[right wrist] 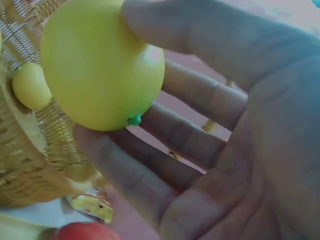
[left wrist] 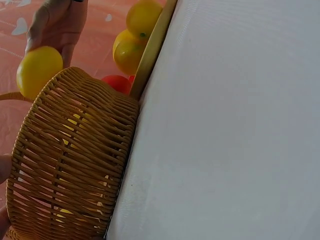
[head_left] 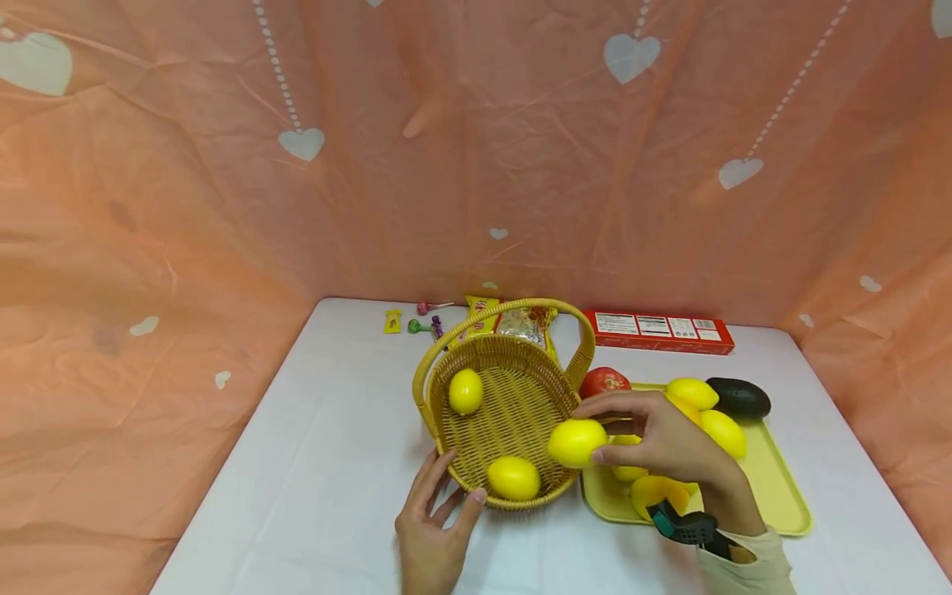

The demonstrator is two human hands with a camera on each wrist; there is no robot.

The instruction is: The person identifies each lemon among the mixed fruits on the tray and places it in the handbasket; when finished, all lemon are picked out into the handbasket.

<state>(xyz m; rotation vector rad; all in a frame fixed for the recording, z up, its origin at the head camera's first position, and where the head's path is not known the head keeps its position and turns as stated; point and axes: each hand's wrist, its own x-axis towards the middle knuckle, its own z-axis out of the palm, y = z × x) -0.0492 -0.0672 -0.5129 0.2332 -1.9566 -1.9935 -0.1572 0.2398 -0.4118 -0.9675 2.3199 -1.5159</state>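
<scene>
My right hand pinches a lemon between thumb and fingers, over the right side of the wicker basket. In the right wrist view a small green stem end shows on this lemon. Two other lemons lie inside the basket, one lemon at the far left and one lemon by the near rim. My left hand holds the basket's near left rim, thumb and index fingertip at the edge. Only its fingertips enter the left wrist view.
Right of the basket, a yellow tray bears several yellow fruits and a dark green avocado. A red tomato-like fruit sits at its far left corner. Behind stand a red box, a yellow snack bag and small candies.
</scene>
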